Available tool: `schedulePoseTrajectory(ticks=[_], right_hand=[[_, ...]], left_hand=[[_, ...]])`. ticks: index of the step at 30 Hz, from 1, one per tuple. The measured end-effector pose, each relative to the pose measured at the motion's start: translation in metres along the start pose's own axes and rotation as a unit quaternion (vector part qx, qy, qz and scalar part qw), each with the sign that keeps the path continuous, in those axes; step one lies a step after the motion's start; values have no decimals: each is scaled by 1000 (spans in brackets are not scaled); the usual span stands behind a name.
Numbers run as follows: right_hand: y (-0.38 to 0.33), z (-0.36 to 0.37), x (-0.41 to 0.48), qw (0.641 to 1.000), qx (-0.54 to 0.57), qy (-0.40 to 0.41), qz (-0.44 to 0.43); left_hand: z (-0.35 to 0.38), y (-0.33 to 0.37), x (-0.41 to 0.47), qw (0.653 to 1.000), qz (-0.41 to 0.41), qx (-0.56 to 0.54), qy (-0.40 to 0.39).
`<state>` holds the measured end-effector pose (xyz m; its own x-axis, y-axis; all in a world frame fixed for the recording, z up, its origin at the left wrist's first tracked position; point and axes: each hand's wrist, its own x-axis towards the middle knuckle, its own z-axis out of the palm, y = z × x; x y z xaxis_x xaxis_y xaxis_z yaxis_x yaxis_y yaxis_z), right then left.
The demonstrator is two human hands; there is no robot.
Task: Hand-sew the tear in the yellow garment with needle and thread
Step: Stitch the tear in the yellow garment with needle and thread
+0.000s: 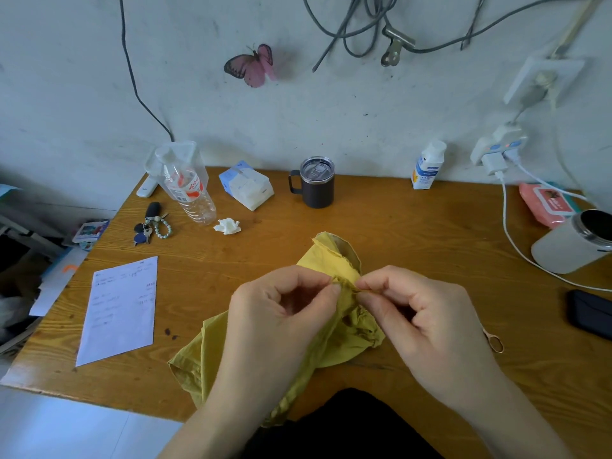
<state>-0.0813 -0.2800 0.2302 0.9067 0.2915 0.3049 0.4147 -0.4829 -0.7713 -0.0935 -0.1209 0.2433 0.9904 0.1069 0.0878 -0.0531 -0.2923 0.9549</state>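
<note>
Two grips at work: my left hand (281, 313) and right hand (427, 313) each pinch one raised fold of the crumpled yellow garment (332, 260), fingertips just beside each other. It lies on the wood-grain table (397, 223), long axis running near-left to far-right. Beyond, a printed sheet (122, 309), writing unreadable.

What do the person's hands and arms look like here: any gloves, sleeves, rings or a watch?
Both the left hand and the right hand are bare: no gloves, and no rings, watch or bracelet show. The forearms are uncovered down to the frame's lower edge, so no sleeve is in view. Between the arms there is black clothing.
</note>
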Motion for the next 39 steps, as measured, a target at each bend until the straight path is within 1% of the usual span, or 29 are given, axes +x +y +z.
schedulePoseTrajectory(ticks=[3, 5, 6, 8, 10, 12, 13, 15, 18, 21, 26, 31, 35, 39], right_hand=[[-3, 0, 0, 999, -46, 8, 5], [-5, 1, 0, 997, -78, 12, 5], [-6, 2, -1, 996, -90, 12, 5], [-7, 4, -2, 994, -108, 13, 5], [-6, 4, -3, 996, -93, 13, 10], [-3, 1, -3, 999, -35, 4, 22], [-1, 0, -3, 1000, -2, -2, 27], [1, -3, -2, 998, 56, -17, 33], [2, -4, -2, 993, 106, -32, 44], [3, -5, -1, 991, 120, -32, 52], [2, -3, -2, 992, 110, -29, 54], [-2, -3, -2, 994, 94, -21, 47], [-3, -2, -2, 995, 88, -12, 45], [-4, 0, -1, 996, 79, -9, 35]], left_hand=[[2, -2, -4, 990, 94, 99, 26], [7, -2, -7, 971, 156, 182, 26], [9, -2, -9, 961, 179, 208, 26], [13, -5, -12, 953, 203, 223, 29], [14, -3, -12, 965, 176, 196, 22], [10, 1, -9, 991, 81, 106, 5], [8, 2, -7, 998, 24, 52, -10], [5, 2, -3, 997, -58, -29, -50], [3, 3, 0, 982, -120, -106, -102], [2, 2, 1, 971, -144, -151, -114], [2, 0, 3, 964, -163, -175, -112], [2, 0, 3, 967, -164, -170, -96], [0, -1, 3, 958, -182, -190, -112], [-2, -1, 2, 964, -181, -165, -105]])
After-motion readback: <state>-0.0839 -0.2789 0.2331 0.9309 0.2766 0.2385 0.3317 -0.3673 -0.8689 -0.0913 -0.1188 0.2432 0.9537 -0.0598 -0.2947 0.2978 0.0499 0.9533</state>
